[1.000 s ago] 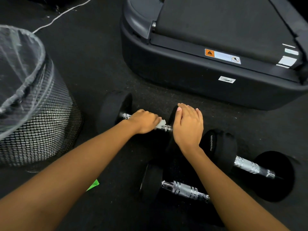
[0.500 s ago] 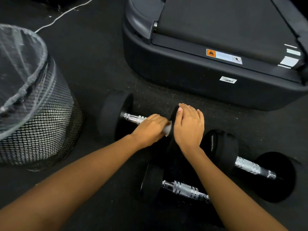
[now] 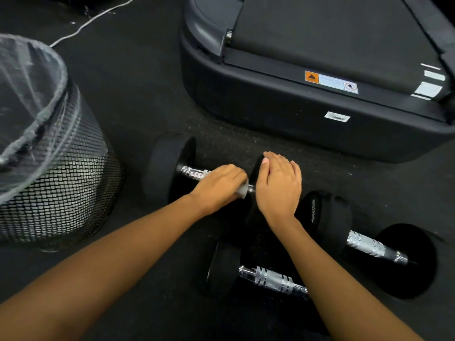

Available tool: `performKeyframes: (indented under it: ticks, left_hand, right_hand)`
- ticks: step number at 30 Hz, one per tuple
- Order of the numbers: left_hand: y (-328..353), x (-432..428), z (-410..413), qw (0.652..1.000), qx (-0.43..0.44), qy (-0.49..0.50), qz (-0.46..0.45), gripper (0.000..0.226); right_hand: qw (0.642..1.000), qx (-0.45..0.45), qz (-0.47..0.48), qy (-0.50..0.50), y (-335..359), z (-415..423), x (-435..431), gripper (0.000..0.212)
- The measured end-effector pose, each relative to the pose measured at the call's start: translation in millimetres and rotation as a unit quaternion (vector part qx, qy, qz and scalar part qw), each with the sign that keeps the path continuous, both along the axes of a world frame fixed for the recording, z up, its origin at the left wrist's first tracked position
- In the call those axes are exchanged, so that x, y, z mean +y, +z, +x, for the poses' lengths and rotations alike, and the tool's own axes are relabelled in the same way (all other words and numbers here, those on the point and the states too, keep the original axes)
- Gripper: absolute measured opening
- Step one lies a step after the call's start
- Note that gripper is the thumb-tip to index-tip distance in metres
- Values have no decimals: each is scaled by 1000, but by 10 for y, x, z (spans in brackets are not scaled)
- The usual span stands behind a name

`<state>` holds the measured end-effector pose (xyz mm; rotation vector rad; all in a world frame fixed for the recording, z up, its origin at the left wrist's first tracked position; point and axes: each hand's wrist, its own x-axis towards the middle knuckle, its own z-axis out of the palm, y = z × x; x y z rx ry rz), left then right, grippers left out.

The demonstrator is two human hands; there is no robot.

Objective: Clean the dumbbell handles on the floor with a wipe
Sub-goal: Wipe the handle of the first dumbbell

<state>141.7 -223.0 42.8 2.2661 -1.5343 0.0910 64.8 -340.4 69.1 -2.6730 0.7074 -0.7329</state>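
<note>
1. Three dumbbells lie on the dark floor, near the middle and right of the scene, in front of a treadmill.
2. The far dumbbell lies crosswise, and its chrome handle shows only at the left end.
3. The left hand has its fingers curled over the right part of that handle, gripping a pale wipe against the metal. A corner of the wipe sticks out just beside the right weight head.
4. The right hand lies flat on top of the far dumbbell's right weight head, fingers straight and close together and pointing away, holding nothing.
5. A second dumbbell lies to the right, its near-left weight head just beside the right wrist.
6. A third dumbbell lies nearest, partly hidden under the right forearm.
7. At the left stands a black mesh bin with a clear plastic liner folded over its rim.
8. A white cable runs across the far left floor.
</note>
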Motion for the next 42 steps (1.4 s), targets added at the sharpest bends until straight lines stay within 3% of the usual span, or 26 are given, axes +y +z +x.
performKeyframes:
  ticks: [9, 17, 22, 28, 33, 37, 42]
  left_hand:
    - [-30, 269, 98, 999, 2, 26, 25, 43]
    - [-24, 130, 115, 994, 19, 97, 41, 32]
    - [106, -78, 178, 975, 89, 133, 154, 39]
    - [103, -46, 192, 977, 155, 65, 129, 35]
    - [148, -41, 259, 945, 223, 140, 192, 37]
    - [255, -236, 191, 947, 152, 122, 255, 39]
    - [190, -173, 161, 966, 145, 63, 203, 39]
  right_hand:
    - [1000, -2, 7, 4, -8, 3, -12, 51]
    - [1000, 0, 8, 1, 3, -10, 13, 50]
    - [1000, 4, 7, 1, 2, -5, -2, 48]
    - [1000, 6, 9, 4, 13, -7, 14, 46]
    - [1000, -2, 7, 2, 6, -7, 12, 49]
    - [1000, -3, 14, 5, 8, -1, 11, 47]
    - [999, -4, 34, 6, 32, -21, 24, 39]
